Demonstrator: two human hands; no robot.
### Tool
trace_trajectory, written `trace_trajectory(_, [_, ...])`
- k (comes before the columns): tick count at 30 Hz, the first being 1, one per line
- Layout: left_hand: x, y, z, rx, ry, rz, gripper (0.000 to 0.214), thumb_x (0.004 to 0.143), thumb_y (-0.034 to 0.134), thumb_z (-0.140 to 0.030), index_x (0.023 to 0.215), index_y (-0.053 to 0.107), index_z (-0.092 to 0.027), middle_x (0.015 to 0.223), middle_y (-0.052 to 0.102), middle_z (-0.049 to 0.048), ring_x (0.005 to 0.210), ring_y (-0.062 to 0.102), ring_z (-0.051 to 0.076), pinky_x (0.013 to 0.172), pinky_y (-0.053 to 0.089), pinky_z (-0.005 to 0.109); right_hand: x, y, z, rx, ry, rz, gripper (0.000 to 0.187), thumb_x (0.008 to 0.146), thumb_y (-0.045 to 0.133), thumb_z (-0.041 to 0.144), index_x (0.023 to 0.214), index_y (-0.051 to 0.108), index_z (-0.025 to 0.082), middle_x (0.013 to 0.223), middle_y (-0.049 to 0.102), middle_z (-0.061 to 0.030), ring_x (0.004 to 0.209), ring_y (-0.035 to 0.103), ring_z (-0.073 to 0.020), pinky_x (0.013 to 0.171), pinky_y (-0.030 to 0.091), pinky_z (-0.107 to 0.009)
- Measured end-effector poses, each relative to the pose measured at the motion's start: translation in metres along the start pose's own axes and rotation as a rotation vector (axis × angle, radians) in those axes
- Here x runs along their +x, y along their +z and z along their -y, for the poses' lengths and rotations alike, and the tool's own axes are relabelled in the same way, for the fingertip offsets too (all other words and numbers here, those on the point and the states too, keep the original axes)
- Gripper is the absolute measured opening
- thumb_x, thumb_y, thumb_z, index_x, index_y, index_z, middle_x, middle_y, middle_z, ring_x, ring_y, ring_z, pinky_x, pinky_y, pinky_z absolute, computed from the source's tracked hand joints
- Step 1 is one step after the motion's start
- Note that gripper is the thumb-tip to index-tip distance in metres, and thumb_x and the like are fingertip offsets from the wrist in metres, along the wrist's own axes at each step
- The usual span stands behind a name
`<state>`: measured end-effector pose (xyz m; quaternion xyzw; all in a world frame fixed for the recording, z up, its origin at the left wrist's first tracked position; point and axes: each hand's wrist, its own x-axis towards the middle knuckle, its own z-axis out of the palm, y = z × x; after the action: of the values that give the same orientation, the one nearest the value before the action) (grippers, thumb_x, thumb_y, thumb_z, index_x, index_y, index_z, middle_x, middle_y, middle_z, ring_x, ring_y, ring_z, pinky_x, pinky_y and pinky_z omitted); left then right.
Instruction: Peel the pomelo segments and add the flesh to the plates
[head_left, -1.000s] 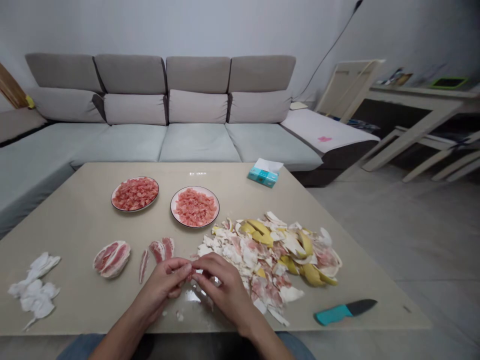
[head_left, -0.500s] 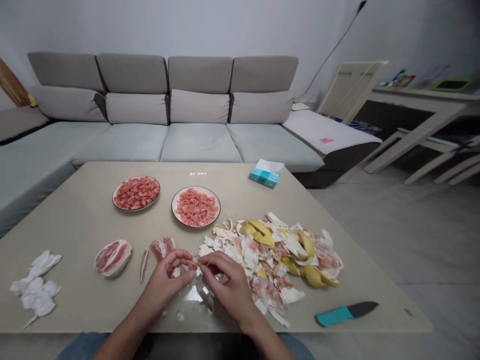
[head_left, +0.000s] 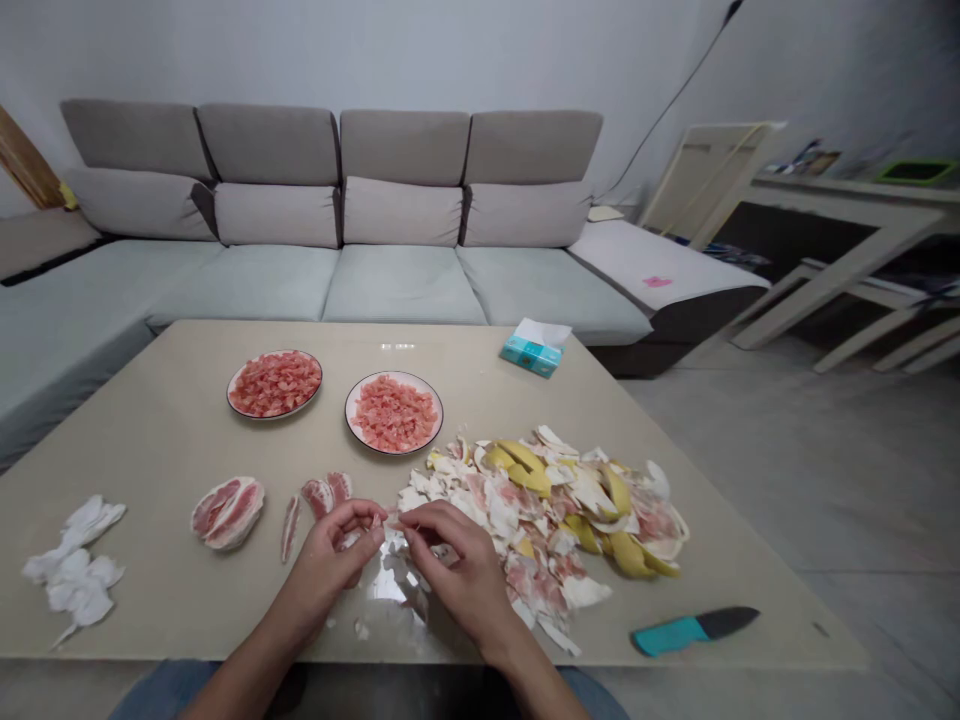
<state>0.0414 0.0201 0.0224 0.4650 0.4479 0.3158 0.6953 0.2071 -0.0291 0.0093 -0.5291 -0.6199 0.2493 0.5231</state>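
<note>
Head view: both bare hands are working low over a beige stone-topped table [head_left: 172,440], close together at the fingertips. The left hand [head_left: 330,560] is curled, its fingers pinching a small pinkish pomelo piece [head_left: 390,520] with whitish membrane on it, and the right hand [head_left: 465,570] is closing on the same piece from the other side, thumb and fingers bent inward, so it's clamped between them. Wet-looking shreds of pith are lying on the table under the hands. Just to the right sits a heap of peel [head_left: 540,510], with spongy white pith and glossy yellow rind in curved, torn scraps. Left of the hands are a peeled pomelo segment cluster [head_left: 228,513] and a few thin pink strips [head_left: 327,490]; farther left, a crumpled white pile of membrane [head_left: 75,570]. Two round white plates [head_left: 352,430] are holding chopped pink pulp, a teal-handled knife [head_left: 675,633] is lying at the lower right — blade dark — and a teal tissue pack [head_left: 531,350] is sitting at the far edge, before a grey sofa [head_left: 397,290].
</note>
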Motion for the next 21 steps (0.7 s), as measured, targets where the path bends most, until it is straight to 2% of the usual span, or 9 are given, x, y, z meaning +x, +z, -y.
trace_trajectory(4, [0.0014, -0.0027, 0.0047, -0.145, -0.053, 0.108, 0.028, 0.073, 0.071, -0.041, 0.085, 0.058, -0.019, 0.076, 0.057, -0.0018, 0.047, 0.031, 0.004, 0.040, 0.012, 0.017, -0.0013, 0.0001, -0.0004, -0.043, -0.042, 0.007, 0.017, 0.087, 0.055, 0.016, 0.094, 0.068, 0.023, 0.089, 0.068, -0.0059, 0.081, 0.064, -0.0173, 0.072, 0.052, -0.028])
trace_trajectory(7, [0.0010, -0.0024, 0.0054, -0.151, -0.078, 0.148, 0.029, 0.076, 0.068, -0.044, 0.084, 0.055, -0.019, 0.073, 0.055, -0.0022, 0.046, 0.029, 0.003, 0.039, 0.010, 0.017, -0.0017, 0.0002, -0.0006, -0.054, -0.059, 0.020, 0.018, 0.087, 0.055, 0.015, 0.096, 0.068, 0.023, 0.090, 0.068, -0.0056, 0.083, 0.064, -0.0173, 0.073, 0.051, -0.028])
trace_trajectory(13, [0.0012, -0.0025, 0.0057, -0.027, -0.059, 0.095, 0.031, 0.076, 0.068, -0.046, 0.078, 0.057, -0.017, 0.063, 0.047, -0.0048, 0.048, 0.027, 0.004, 0.040, 0.015, 0.017, -0.0017, 0.0006, -0.0006, -0.061, -0.074, 0.045, 0.019, 0.087, 0.054, 0.015, 0.096, 0.068, 0.023, 0.090, 0.067, -0.0056, 0.083, 0.064, -0.0174, 0.073, 0.051, -0.028])
trace_trajectory(21, [0.0054, -0.0071, 0.0076, -0.012, -0.062, 0.070, 0.028, 0.077, 0.066, -0.043, 0.077, 0.056, -0.017, 0.063, 0.044, -0.0054, 0.048, 0.026, 0.006, 0.041, 0.014, 0.019, -0.0015, -0.0002, -0.0014, -0.030, -0.023, 0.039, 0.016, 0.087, 0.055, 0.016, 0.093, 0.068, 0.022, 0.089, 0.067, -0.0059, 0.080, 0.064, -0.0163, 0.069, 0.051, -0.026])
